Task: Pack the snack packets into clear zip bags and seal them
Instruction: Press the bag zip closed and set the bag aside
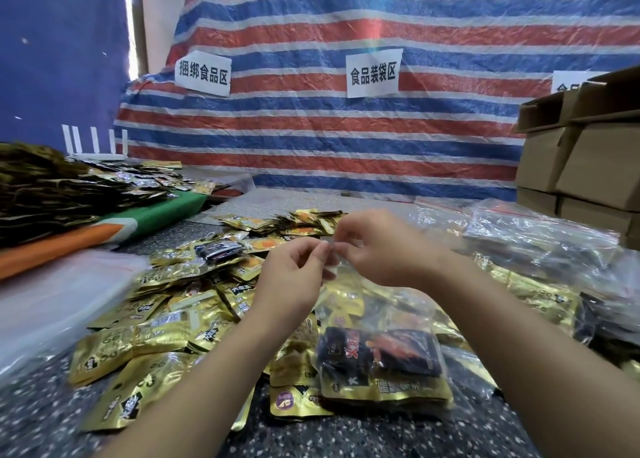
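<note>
A clear zip bag (349,305) hangs over the table with gold and black snack packets (381,364) inside its lower part. My left hand (294,277) pinches the bag's top edge at the left. My right hand (381,249) pinches the same top edge just to the right, so the fingertips of both hands meet at the zip strip. Loose gold snack packets (166,322) lie spread across the speckled table (41,419) under and left of my arms.
Filled clear bags (540,246) pile up at the right. Stacked cardboard boxes (585,159) stand at the far right. A heap of dark packets (52,187) sits on a green and orange cloth at the left. Empty clear bags (52,298) lie at the left front.
</note>
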A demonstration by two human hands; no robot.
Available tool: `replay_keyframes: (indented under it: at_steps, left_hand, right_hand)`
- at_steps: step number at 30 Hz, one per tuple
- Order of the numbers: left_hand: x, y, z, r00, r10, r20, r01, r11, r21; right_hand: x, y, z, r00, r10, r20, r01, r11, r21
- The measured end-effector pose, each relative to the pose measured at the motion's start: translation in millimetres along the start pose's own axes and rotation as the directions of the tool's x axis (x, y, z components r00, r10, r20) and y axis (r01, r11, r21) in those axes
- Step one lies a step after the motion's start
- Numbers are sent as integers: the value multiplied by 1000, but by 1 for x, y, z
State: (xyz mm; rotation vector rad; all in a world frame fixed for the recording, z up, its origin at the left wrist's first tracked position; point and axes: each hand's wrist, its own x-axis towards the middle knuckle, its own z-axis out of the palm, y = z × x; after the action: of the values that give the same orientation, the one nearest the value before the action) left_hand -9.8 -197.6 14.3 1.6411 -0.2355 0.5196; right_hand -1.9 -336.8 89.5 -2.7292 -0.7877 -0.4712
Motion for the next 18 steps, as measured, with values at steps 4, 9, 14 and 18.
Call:
replay_keyframes:
  at_steps: [4, 9, 14, 18]
  left_hand:
    - [2, -2, -2, 996, 66, -59, -63, 996, 61]
    - [1, -3, -3, 994, 92, -63, -87, 993, 75]
    - [1, -4, -4, 992, 106, -65, -100, 992, 82]
    - [0, -4, -2, 988, 127, -84, -118, 988, 104]
  right_hand:
    - [5, 2, 5, 999, -16, -41, 19, 997, 76]
    - [6, 6, 10, 997, -42, -59, 48, 993, 108]
    - [5, 8, 13, 997, -51, -63, 58, 992, 111]
    - [4, 7, 17, 993, -53, -109, 64, 993, 100]
